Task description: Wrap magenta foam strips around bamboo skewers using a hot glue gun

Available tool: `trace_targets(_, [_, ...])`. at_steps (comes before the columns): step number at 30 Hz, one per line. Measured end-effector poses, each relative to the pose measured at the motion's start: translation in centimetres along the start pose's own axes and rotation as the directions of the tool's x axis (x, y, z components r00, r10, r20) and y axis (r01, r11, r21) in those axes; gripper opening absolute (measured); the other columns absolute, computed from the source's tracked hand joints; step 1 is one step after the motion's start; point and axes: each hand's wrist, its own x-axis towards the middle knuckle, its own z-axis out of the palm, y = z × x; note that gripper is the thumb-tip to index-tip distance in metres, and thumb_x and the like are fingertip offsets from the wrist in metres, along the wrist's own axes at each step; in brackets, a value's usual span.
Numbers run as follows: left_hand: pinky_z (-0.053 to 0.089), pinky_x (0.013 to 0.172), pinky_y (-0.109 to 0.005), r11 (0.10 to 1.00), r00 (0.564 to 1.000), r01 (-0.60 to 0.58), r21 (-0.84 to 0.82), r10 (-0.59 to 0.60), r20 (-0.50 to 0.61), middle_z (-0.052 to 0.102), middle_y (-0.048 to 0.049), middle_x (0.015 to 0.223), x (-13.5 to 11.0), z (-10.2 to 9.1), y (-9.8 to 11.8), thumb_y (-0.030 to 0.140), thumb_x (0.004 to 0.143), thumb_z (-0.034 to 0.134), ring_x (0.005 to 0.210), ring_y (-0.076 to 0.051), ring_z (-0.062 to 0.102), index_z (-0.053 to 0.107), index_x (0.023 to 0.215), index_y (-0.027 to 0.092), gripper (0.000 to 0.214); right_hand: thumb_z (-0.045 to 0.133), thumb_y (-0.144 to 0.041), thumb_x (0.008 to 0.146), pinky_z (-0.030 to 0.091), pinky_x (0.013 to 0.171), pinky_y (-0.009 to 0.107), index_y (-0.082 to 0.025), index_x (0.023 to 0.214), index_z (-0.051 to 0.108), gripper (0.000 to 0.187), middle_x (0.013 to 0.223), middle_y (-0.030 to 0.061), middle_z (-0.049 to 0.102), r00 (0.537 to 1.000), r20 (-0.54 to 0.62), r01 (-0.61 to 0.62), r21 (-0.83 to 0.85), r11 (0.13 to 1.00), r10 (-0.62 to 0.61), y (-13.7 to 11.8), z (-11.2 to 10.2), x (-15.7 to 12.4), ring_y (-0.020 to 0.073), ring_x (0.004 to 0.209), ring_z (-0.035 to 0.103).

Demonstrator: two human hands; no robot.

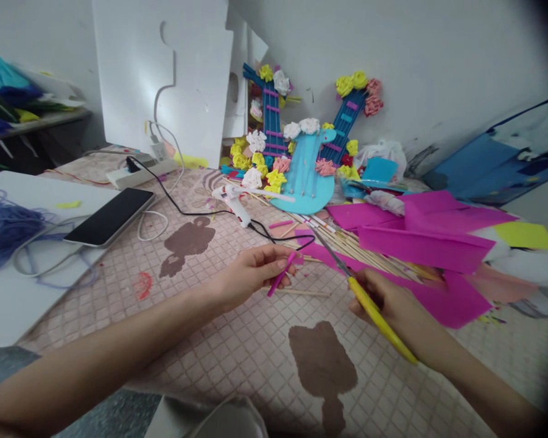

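My left hand [251, 274] pinches a thin magenta strip [283, 274] just above the patterned tablecloth [237, 347]. My right hand [393, 307] grips yellow-handled scissors [374, 313], whose metal blades [331, 249] point up and away toward a bundle of wooden sticks [369, 249]. A single loose stick [301, 293] lies between the two hands. Magenta paper sheets [420, 243] lie spread just to the right of the scissors.
A white glue gun [235, 204] with a black cord lies behind my hands. Blue guitar-shaped crafts [301, 164] with paper flowers lean on the wall. A phone [109, 216], blue yarn [4, 225] and a power strip [137, 173] sit at left.
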Motion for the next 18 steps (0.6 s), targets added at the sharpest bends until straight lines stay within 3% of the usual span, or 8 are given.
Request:
trace_targets(5, [0.042, 0.062, -0.021, 0.994, 0.998, 0.055, -0.090, -0.056, -0.009, 0.064, -0.0015, 0.083, 0.05, -0.21, 0.22, 0.022, 0.080, 0.069, 0.064, -0.007, 0.060, 0.061, 0.110, 0.016, 0.031, 0.063, -0.039, 0.075, 0.045, 0.055, 0.030, -0.022, 0.087, 0.057, 0.022, 0.069, 0.0018, 0.065, 0.998, -0.056, -0.011, -0.081, 0.997, 0.006, -0.27, 0.00, 0.43, 0.0209, 0.062, 0.061])
trace_targets(12, [0.045, 0.064, -0.020, 0.979, 0.991, 0.106, -0.174, -0.118, -0.058, 0.065, -0.0036, 0.083, 0.02, 0.07, 0.61, 0.014, 0.080, 0.067, 0.064, -0.007, 0.060, 0.061, 0.100, 0.011, 0.021, 0.064, -0.040, 0.075, 0.045, 0.055, 0.030, -0.021, 0.085, 0.056, 0.023, 0.068, 0.0019, 0.064, 0.999, -0.048, -0.008, -0.062, 0.998, 0.005, -0.56, 0.38, 0.76, 0.0204, 0.061, 0.061])
trace_targets(18, [0.048, 0.066, -0.020, 0.983, 0.991, 0.102, -0.153, -0.113, -0.065, 0.065, -0.0037, 0.086, -0.03, -0.15, 0.62, 0.014, 0.082, 0.064, 0.067, -0.008, 0.064, 0.059, 0.102, 0.013, 0.021, 0.066, -0.039, 0.072, 0.046, 0.054, 0.029, -0.022, 0.084, 0.055, 0.023, 0.069, 0.0019, 0.063, 0.999, -0.035, 0.003, 0.099, 0.995, 0.001, -0.36, 0.52, 0.46, 0.0199, 0.062, 0.060])
